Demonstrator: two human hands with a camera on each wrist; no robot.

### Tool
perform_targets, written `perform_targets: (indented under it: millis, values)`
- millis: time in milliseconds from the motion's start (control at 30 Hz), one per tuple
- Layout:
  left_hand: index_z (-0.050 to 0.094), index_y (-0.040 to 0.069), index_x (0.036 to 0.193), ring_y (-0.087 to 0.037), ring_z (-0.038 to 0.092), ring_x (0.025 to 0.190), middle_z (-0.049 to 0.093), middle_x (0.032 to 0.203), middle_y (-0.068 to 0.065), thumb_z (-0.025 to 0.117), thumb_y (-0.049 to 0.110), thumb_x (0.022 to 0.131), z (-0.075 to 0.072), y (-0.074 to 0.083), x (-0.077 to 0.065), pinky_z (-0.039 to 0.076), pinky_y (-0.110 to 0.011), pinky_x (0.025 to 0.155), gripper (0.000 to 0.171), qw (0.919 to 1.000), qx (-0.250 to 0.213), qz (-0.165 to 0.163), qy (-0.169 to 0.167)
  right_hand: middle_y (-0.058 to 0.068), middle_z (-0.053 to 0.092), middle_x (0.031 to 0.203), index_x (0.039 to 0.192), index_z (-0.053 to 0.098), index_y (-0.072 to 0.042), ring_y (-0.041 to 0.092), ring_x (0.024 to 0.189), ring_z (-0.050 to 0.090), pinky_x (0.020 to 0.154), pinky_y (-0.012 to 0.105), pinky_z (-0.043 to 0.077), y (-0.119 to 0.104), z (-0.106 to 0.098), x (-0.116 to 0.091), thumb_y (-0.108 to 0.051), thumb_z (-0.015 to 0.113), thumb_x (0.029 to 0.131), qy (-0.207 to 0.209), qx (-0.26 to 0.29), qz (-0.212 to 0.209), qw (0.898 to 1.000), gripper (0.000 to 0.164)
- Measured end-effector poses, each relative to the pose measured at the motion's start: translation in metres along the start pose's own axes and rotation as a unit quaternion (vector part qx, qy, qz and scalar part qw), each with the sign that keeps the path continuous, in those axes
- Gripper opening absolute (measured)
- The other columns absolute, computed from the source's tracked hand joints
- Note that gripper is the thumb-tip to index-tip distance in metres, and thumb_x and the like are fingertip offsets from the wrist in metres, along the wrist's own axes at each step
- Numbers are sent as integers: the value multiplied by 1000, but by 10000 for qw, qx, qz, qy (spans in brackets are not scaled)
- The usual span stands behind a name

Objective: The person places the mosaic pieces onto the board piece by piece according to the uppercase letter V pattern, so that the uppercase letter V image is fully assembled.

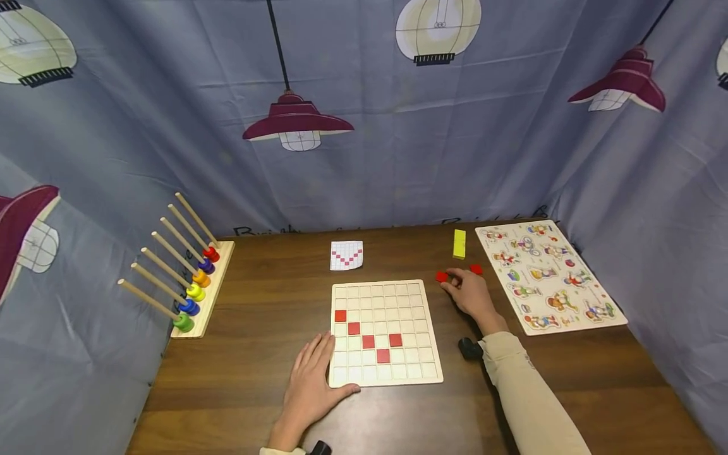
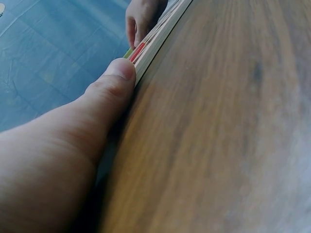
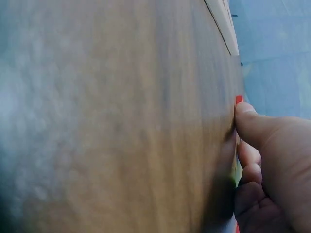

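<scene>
A square wooden grid board point(image 1: 355, 373) lies on the table with several red square tiles point(image 1: 368, 342) in its cells, forming a slanted line that turns up at the right. Flat beside its lower left corner rests my left hand point(image 1: 309, 382), fingers along the left edge and thumb near the bottom edge. To the right of the board, my right hand point(image 1: 471, 296) pinches a loose red tile point(image 1: 441, 277) between thumb and index finger. The same tile point(image 3: 239, 99) shows at the thumb tip in the right wrist view. Another red tile point(image 1: 476, 269) lies just behind that hand.
A small pattern card point(image 1: 347, 255) with a pink V lies behind the board. Near it is a yellow strip point(image 1: 459, 244). At the right lies a picture puzzle board point(image 1: 569, 278); at the left stands a peg rack point(image 1: 213, 287) with coloured rings. A curtain point(image 1: 375, 183) hangs behind the table.
</scene>
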State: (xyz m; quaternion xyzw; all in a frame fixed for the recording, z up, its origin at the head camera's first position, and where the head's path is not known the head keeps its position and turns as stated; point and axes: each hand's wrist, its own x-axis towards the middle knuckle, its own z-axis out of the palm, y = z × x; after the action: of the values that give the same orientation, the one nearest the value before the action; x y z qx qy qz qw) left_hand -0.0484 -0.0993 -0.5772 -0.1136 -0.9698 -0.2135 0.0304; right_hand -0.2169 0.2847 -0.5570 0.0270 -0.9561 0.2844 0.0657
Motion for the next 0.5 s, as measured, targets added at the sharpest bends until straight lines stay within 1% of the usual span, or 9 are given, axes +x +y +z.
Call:
perform_targets:
  millis: [100,200,233,400,500]
  values:
    - [39,13,158,-25,33,153,40,164,-3,63,89,70,-1,0,-1,19,-40,127,119,10000,26,-1,29,6,63,81,122,69,2,19,70,55,70,38,50,1,1,0,-22,75,93,-18,0,-25,10000,38]
    - [38,13,159,-24,32,154,40,164,-2,62,90,70,-1,0,-2,16,-37,127,120,10000,-19,-40,-35,6,62,80,118,70,3,19,69,54,70,39,49,3,2,-1,-22,75,93,22,-70,-61,10000,35]
    - [39,13,158,-25,33,153,40,164,-3,62,89,70,-1,0,-2,18,-38,126,119,10000,-6,-13,-8,6,62,79,117,70,3,20,69,55,70,39,50,3,3,0,-21,74,94,38,-91,-89,9999,34]
    - [39,13,158,-25,34,153,41,163,-3,63,89,70,-1,-1,1,19,-39,126,119,9999,1,58,121,8,61,80,113,69,6,25,74,57,76,46,53,4,4,3,-21,71,95,139,-253,-330,9990,32]
    - [39,13,158,-23,34,153,41,164,-2,64,88,70,-1,-1,3,18,-38,126,119,9998,32,37,179,9,61,81,113,68,6,26,76,58,77,47,53,3,2,4,-21,70,95,179,-221,-509,9983,32]
